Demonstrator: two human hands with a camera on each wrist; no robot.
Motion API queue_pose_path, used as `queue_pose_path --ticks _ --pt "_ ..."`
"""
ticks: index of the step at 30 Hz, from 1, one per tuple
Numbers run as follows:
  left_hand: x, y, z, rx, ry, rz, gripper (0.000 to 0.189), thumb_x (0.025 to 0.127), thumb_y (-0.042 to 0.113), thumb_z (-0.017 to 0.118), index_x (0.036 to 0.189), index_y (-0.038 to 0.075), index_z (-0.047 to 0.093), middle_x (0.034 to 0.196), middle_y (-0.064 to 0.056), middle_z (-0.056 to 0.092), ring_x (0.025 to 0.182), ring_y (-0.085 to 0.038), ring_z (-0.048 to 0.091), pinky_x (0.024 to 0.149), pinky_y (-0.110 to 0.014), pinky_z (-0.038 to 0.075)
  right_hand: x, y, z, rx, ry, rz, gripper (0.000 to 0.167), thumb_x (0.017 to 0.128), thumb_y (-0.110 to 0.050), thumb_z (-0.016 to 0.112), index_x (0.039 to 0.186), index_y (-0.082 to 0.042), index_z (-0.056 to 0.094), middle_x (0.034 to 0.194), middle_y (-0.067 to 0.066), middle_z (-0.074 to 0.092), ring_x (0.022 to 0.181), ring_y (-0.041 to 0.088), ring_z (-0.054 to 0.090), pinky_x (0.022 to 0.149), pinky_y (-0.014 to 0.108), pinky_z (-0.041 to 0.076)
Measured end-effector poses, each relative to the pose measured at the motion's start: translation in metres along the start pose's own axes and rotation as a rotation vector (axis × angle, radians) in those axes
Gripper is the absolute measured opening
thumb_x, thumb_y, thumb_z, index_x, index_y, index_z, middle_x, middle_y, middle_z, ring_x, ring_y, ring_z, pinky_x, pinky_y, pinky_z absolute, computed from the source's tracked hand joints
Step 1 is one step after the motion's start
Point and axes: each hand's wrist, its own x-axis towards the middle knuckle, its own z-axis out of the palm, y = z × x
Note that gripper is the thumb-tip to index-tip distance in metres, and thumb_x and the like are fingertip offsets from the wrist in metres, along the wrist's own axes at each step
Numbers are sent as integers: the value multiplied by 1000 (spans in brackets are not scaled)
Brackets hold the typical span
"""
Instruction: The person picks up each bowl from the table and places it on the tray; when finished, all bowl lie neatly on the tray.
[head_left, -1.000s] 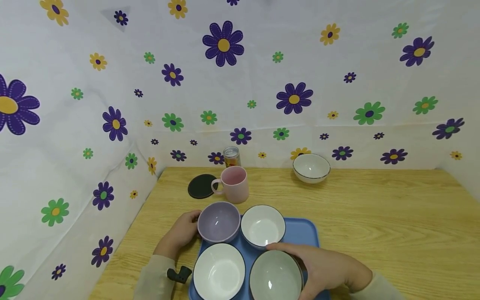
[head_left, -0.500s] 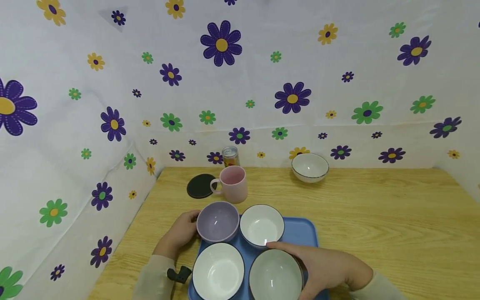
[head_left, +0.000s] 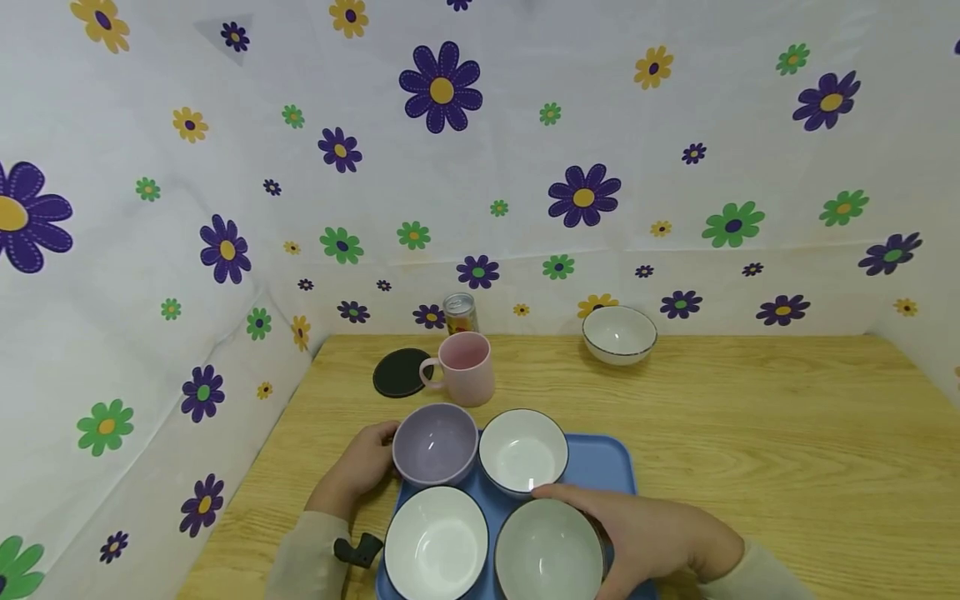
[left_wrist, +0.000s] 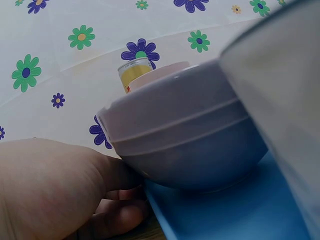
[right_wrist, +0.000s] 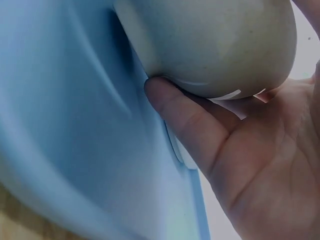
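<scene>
A blue tray [head_left: 600,463] bears a purple bowl [head_left: 435,446], two white bowls with dark rims, one at the back [head_left: 523,451] and one in front [head_left: 436,543], and a pale grey-green bowl [head_left: 550,552]. My left hand [head_left: 362,463] grips the tray's back left edge beside the purple bowl; in the left wrist view its fingers curl at the edge, and the thumb tip is hidden. Around the right side of the grey-green bowl my right hand [head_left: 645,533] is spread, holding it. In the right wrist view one finger [right_wrist: 190,120] lies along that bowl's underside, close to the tray.
Behind the tray stand a pink mug [head_left: 467,368], a black coaster [head_left: 402,372] and a drink can [head_left: 460,313]. Another white bowl [head_left: 619,335] sits at the back of the wooden table [head_left: 780,433]. Flower-patterned sheeting [head_left: 517,150] encloses the back and sides.
The grey-green bowl has shifted very slightly left within my right hand's hold. Both hands otherwise keep their places, and the whole view has drifted a little.
</scene>
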Motion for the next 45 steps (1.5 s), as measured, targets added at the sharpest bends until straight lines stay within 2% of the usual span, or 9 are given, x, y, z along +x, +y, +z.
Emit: queue_pose_path --ticks 4,7,15,21,28,33,37,41,45 --pt "0 -1 0 3 5 -9 25 97 3 54 118 2 69 95 -8 66 73 -20 62 65 -31 53 2 0 3 4 0 3 100 79 -23 87 157 -25 25 146 0 43 127 15 48 94 28 50" --pt "0 -1 0 5 4 -6 25 97 2 54 117 2 69 94 -9 66 73 -20 61 65 -31 53 2 1 5 -23 20 -20 100 78 -19 88 157 -23 26 145 1 45 127 15 48 94 28 50" --pt "0 0 -1 -7 -7 0 26 97 1 53 119 0 68 96 -9 66 73 -19 61 65 -31 53 3 1 8 -69 35 -32 101 78 -22 88 157 -24 25 145 -1 46 127 14 48 95 28 49" --pt "-1 0 -1 -4 -12 9 25 97 1 53 117 -1 67 90 -9 65 70 -19 61 64 -31 52 3 -2 9 -88 25 -31 103 79 -23 88 158 -23 23 147 -2 44 129 14 46 98 29 47" --pt "1 -4 -1 -6 -23 20 24 97 3 54 117 0 67 86 -7 64 69 -19 61 64 -30 52 3 -1 10 -82 22 -27 104 79 -24 88 159 -23 21 146 -1 44 128 14 46 97 29 47" --pt "-2 1 -1 -3 -30 22 23 98 2 53 115 -2 67 84 -7 64 69 -19 60 64 -31 52 3 1 8 -106 16 -37 104 78 -22 88 159 -23 23 148 -4 44 129 13 45 100 30 45" --pt "0 -2 -1 -6 -24 5 22 98 4 54 115 1 68 86 -8 65 71 -19 61 65 -31 52 2 -2 5 -50 -11 -2 102 80 -23 87 160 -25 23 151 -4 42 130 12 45 99 28 46" --pt "1 -2 -1 -6 -30 6 21 98 4 55 114 1 68 86 -8 65 71 -19 62 65 -30 52 -2 -6 -1 6 -43 27 98 83 -29 84 160 -28 23 152 -3 42 126 12 52 96 26 49" --pt "0 -2 -2 -8 -30 10 21 97 3 55 113 1 69 85 -8 65 70 -19 61 65 -30 52 -10 -9 -12 2 -48 23 93 86 -31 82 160 -23 26 157 4 40 127 14 56 98 28 49"
